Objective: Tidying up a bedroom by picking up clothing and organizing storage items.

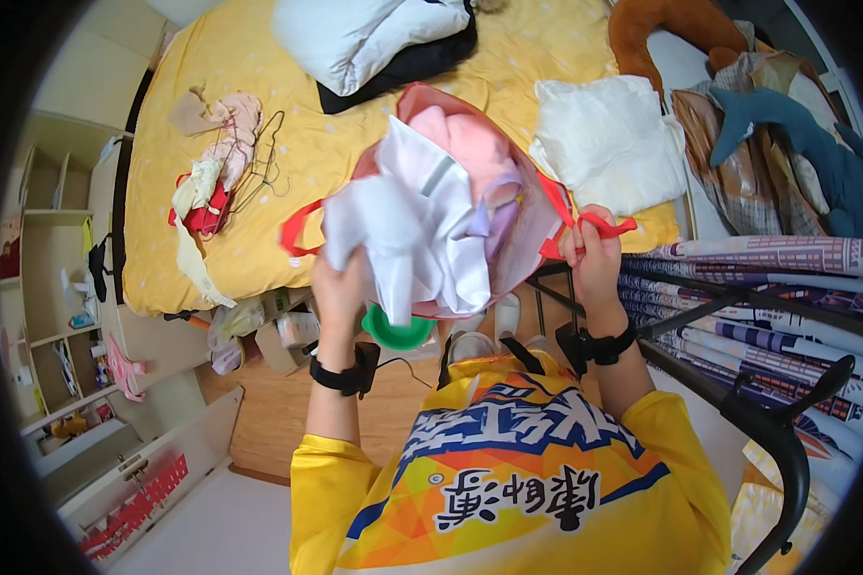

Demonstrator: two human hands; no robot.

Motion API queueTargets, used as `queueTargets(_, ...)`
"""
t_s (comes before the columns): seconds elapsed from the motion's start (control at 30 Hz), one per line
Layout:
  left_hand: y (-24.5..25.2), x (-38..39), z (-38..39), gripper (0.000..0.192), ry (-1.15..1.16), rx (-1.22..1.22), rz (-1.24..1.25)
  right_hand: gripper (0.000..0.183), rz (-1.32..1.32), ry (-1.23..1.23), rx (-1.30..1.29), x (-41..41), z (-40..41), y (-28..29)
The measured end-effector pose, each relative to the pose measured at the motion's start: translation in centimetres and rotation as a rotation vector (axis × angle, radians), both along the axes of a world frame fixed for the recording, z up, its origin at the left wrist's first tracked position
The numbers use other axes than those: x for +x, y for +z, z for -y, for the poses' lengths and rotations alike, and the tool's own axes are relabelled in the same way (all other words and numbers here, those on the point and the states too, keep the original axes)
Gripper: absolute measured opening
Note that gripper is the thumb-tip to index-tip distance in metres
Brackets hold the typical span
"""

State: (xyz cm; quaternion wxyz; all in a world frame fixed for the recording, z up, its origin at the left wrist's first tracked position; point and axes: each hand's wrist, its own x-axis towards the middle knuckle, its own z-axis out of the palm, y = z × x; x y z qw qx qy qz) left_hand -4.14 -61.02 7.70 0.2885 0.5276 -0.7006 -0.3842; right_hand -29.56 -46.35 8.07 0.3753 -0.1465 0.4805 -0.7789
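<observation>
A large bag with red handles (pixel 557 198) lies open at the near edge of the bed. Pink fluffy fabric (pixel 460 136), a lilac piece (pixel 502 223) and white cloth (pixel 449 237) fill it. My left hand (pixel 339 284) grips a bunch of the white cloth at the bag's left side, beside the left red handle; the cloth there is blurred. With my right hand (pixel 593 248) I hold the right red handle, fingers closed round the strap. Part of the white cloth hangs over the bag's near rim.
Folded white fabric (pixel 608 144) lies right of the bag, a white quilt (pixel 367 43) behind it. Clothes (pixel 230 136) and wire hangers (pixel 262 169) are at left on the bed. A green basin (pixel 399 332) stands below; a black metal frame (pixel 777 424) is at right.
</observation>
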Motion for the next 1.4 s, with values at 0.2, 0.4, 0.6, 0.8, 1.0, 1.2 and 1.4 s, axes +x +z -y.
queueTargets(0.2, -0.9, 1.8, 2.8, 0.037, 0.377, 0.272, -0.591, 0.007, -0.044, 0.018, -0.017, 0.9, -0.8, -0.1)
queueTargets(0.4, -0.6, 2.9, 3.2, 0.036, 0.408, 0.222, -0.545, 0.008, -0.111, 0.073, -0.049, 1.6, -1.1, 0.4)
queueTargets(0.6, 0.5, 1.9, 1.9, 0.033, 0.391, 0.109, -0.494, 0.008, -0.147, 0.085, -0.066, 1.9, -1.2, 0.4)
queueTargets(0.8, 2.2, -0.7, -2.0, 0.049, -0.201, -0.551, 0.183, 0.007, -0.148, 0.071, -0.056, 2.1, -1.2, 0.7)
queueTargets(1.0, -1.0, -7.1, -4.8, 0.103, -0.313, -0.231, 0.674, 0.008, -0.157, 0.072, -0.034, 2.5, -1.4, 0.7)
queueTargets(1.2, -3.3, -8.3, -3.5, 0.07, -0.251, 0.224, 0.421, 0.008, -0.171, 0.084, -0.005, 2.2, -1.4, 0.5)
queueTargets(1.4, -0.1, -7.8, -7.9, 0.026, -0.822, -0.423, 0.268, 0.008, -0.294, -0.014, 0.185, 2.5, -1.6, 1.0)
